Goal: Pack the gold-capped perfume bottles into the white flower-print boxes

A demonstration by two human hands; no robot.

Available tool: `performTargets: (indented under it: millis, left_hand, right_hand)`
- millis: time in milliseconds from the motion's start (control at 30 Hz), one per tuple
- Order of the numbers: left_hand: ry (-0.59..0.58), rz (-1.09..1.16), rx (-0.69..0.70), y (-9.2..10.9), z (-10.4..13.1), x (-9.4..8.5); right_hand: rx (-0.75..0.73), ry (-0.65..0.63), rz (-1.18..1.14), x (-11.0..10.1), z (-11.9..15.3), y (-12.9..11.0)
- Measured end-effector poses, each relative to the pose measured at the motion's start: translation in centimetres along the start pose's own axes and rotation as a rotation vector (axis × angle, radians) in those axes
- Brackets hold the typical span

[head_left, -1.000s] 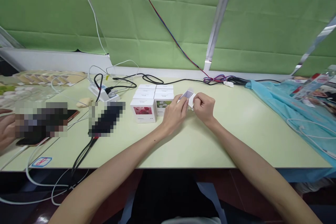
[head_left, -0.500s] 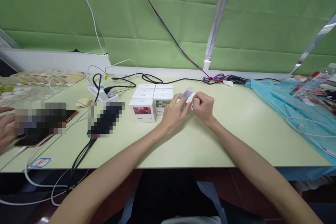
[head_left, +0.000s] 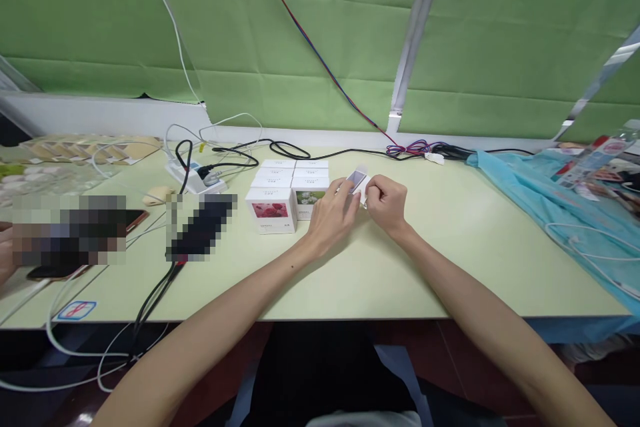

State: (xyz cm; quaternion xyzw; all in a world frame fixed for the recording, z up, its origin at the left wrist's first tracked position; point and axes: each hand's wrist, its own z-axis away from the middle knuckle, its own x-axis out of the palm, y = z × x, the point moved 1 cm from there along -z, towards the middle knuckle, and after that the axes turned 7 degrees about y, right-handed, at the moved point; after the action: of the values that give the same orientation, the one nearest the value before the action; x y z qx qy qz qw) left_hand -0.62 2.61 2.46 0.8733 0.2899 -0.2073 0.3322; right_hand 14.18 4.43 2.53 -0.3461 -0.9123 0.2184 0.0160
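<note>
A small white carton (head_left: 359, 179) with its top open and a flap standing up is held tilted above the table. My left hand (head_left: 331, 219) grips it from the left, fingers on its near and left sides. My right hand (head_left: 387, 204) is curled closed against the carton's right edge; its fingertips are partly hidden there. Left of my hands stand several closed white cartons in two rows. The front left carton (head_left: 273, 211) carries a red flower picture, and the carton beside it (head_left: 311, 199) shows white flowers.
A power strip (head_left: 213, 181), black and white cables and a blurred dark device (head_left: 203, 227) lie to the left. At far left another person's hand (head_left: 7, 255) is near a phone (head_left: 135, 219). Blue plastic sheeting (head_left: 520, 190) and a bottle (head_left: 595, 157) occupy the right side.
The open carton has tipped slightly, so more of its inside shows, and my left fingers have shifted a little. The other person's hand has moved left.
</note>
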Motion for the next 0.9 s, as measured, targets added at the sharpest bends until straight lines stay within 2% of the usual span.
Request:
performTargets:
  millis: [400,733,900]
  left_hand:
    - [0.011,0.004,0.043,-0.13,0.03,0.02]
    - [0.019,0.031,0.017,-0.16,0.04,0.11]
    - [0.02,0.04,0.001,-0.3,0.04,0.15]
  right_hand:
    - [-0.023,0.005,-0.008,0.06,0.02,-0.05]
    - [-0.037,0.013,-0.027,0.09,0.14,-0.01]
    - [0.004,-0.014,-0.01,0.15,0.15,0.0]
